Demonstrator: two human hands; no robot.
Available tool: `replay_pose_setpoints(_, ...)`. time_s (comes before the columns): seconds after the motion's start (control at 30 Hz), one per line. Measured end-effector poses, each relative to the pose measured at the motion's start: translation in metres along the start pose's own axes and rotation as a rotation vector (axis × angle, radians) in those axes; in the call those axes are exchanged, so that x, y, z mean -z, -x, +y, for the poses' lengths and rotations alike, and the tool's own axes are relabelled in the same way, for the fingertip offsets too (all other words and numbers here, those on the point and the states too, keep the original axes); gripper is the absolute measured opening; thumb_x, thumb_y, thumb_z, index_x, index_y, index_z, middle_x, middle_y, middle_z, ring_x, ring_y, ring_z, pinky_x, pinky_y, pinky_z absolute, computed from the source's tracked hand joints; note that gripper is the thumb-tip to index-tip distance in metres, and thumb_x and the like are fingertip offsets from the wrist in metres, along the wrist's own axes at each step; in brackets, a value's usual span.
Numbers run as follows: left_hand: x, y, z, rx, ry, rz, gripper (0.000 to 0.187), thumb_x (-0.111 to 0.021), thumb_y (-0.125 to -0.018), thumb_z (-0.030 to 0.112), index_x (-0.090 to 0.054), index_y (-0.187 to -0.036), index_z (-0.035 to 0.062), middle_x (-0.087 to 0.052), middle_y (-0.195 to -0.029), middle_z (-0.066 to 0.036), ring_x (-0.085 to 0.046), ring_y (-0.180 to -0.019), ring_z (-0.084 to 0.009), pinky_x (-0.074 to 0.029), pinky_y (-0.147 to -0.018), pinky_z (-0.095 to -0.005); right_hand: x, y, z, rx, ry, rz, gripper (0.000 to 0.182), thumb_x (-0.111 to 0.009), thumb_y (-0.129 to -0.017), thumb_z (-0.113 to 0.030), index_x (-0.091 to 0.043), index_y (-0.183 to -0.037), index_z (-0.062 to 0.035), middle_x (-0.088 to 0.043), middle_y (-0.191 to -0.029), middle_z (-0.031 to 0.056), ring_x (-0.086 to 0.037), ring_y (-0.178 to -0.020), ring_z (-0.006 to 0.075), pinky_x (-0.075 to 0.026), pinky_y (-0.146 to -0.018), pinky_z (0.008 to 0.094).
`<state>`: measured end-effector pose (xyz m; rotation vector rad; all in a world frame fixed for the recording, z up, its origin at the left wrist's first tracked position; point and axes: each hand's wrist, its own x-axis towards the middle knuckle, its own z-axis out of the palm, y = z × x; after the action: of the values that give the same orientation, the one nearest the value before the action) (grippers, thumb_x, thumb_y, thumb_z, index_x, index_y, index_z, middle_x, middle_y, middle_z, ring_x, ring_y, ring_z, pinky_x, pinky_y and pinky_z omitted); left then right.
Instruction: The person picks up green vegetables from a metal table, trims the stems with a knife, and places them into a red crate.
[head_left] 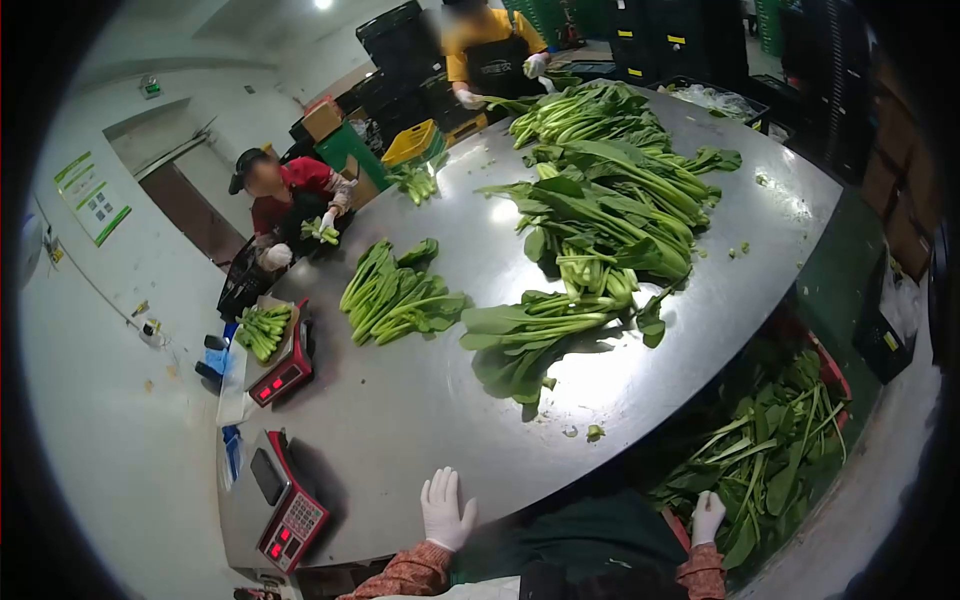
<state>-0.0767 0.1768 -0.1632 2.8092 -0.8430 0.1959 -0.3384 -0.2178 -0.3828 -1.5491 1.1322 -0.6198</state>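
My left hand [447, 510], in a white glove, lies flat on the near edge of the steel table [420, 420] with its fingers stretched out and nothing in it. Low on the right, my right hand [708, 518], also gloved, is held beside a red crate [832, 372] full of loose green leaves [765, 450]. Its fingers are curled together, and nothing shows in them. Ahead on the table is a long heap of leafy greens [610, 210] with pale stalks. Its closest bunch [545, 330] lies beyond my left hand. Another pile of greens [395, 295] sits left of it.
Two red scales [290, 515] [285, 375] stand along the left edge; the farther one carries trimmed greens [263, 332]. Across the table, a person in red [305, 190] holds stalks and a person in yellow [495, 55] handles greens. Dark crates [690, 45] are stacked behind.
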Motion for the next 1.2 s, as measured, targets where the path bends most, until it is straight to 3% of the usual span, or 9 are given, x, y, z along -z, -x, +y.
replay_pose_setpoints(0.07,0.001,-0.003,0.0,-0.012,0.003,0.007,0.066,-0.063,-0.084,0.026,-0.039,-0.138,-0.004,-0.041,-0.142,-0.023,-0.034,-0.135,-0.0391,-0.021,-0.113,-0.0526,0.008,-0.01,-0.04,-0.244,-0.262,0.078,0.02,-0.054,-0.099,-0.019,-0.065,-0.094,-0.0025,-0.046,-0.055,-0.0029,-0.039,-0.041,0.0064,-0.028,-0.039,0.0222)
replay_pose_setpoints(0.17,0.002,0.0,0.001,-0.023,0.024,-0.004,0.065,-0.062,-0.084,0.026,-0.039,-0.138,-0.0043,-0.04,-0.142,-0.025,-0.034,-0.135,-0.0407,-0.021,-0.113,-0.053,0.008,-0.01,-0.097,-0.199,-0.446,0.081,0.021,-0.052,-0.1,-0.02,-0.066,-0.1,-0.0035,-0.043,-0.053,-0.0043,-0.036,-0.04,0.0047,-0.028,-0.038,0.0212)
replay_pose_setpoints(0.3,0.002,-0.002,0.002,-0.013,0.01,0.006,0.065,-0.062,-0.085,0.027,-0.039,-0.137,-0.0039,-0.04,-0.143,-0.023,-0.035,-0.135,-0.0389,-0.021,-0.113,-0.0518,-0.025,0.014,-0.029,-0.497,-0.409,0.12,0.02,-0.053,-0.098,-0.022,-0.062,-0.097,-0.0038,-0.042,-0.048,-0.0002,-0.035,-0.034,0.0097,-0.029,-0.033,0.0244)
replay_pose_setpoints(0.4,0.002,0.0,0.001,0.007,-0.021,0.001,0.065,-0.063,-0.084,0.028,-0.041,-0.137,-0.0035,-0.042,-0.142,-0.022,-0.035,-0.135,-0.0372,-0.021,-0.113,-0.0517,-0.026,0.025,-0.04,-0.336,-0.36,-0.017,0.018,-0.051,-0.098,-0.019,-0.062,-0.097,-0.004,-0.042,-0.048,-0.0002,-0.035,-0.034,0.0089,-0.027,-0.034,0.0242)
replay_pose_setpoints(0.6,0.0,0.001,-0.002,0.0,-0.001,0.029,0.064,-0.063,-0.085,0.03,-0.042,-0.135,-0.0035,-0.043,-0.142,-0.021,-0.036,-0.135,-0.0361,-0.021,-0.114,-0.0511,-0.012,-0.003,-0.082,-0.029,-0.347,0.167,0.023,-0.053,-0.1,-0.024,-0.064,-0.101,-0.0048,-0.04,-0.052,-0.0063,-0.034,-0.04,0.0036,-0.024,-0.038,0.0218)
replay_pose_setpoints(0.73,0.0,0.002,-0.001,-0.009,0.008,0.032,0.064,-0.062,-0.085,0.031,-0.043,-0.135,-0.0038,-0.042,-0.142,-0.021,-0.036,-0.135,-0.0362,-0.021,-0.113,-0.0513,-0.015,-0.001,-0.087,-0.1,-0.361,0.267,0.024,-0.048,-0.1,-0.019,-0.064,-0.103,-0.0014,-0.042,-0.053,-0.0025,-0.036,-0.04,0.0076,-0.028,-0.039,0.0243)
replay_pose_setpoints(0.8,0.0,0.001,0.0,-0.006,0.008,0.031,0.064,-0.064,-0.084,0.028,-0.043,-0.135,-0.0037,-0.044,-0.14,-0.022,-0.037,-0.134,-0.0381,-0.022,-0.113,-0.0522,-0.033,0.008,-0.031,-0.387,-0.405,0.267,0.023,-0.048,-0.098,-0.019,-0.064,-0.096,-0.0023,-0.041,-0.048,-0.0004,-0.037,-0.035,0.01,-0.027,-0.033,0.027)
replay_pose_setpoints(0.93,0.005,0.004,-0.001,-0.005,0.009,0.015,0.064,-0.064,-0.084,0.028,-0.042,-0.135,-0.0036,-0.043,-0.141,-0.023,-0.037,-0.134,-0.038,-0.022,-0.113,-0.0522,-0.036,0.026,-0.034,-0.267,-0.394,0.112,0.021,-0.051,-0.098,-0.019,-0.064,-0.095,-0.0027,-0.041,-0.046,-0.0006,-0.036,-0.034,0.0097,-0.026,-0.034,0.0258)
replay_pose_setpoints(1.2,-0.005,0.003,-0.005,-0.003,0.007,0.018,0.066,-0.062,-0.085,0.033,-0.042,-0.136,-0.0039,-0.041,-0.142,-0.022,-0.035,-0.135,-0.0376,-0.02,-0.113,-0.0524,-0.016,0.004,-0.089,-0.04,-0.344,0.254,0.022,-0.051,-0.1,-0.017,-0.064,-0.1,0.0002,-0.047,-0.056,-0.0013,-0.039,-0.042,0.0057,-0.029,-0.04,0.0242)
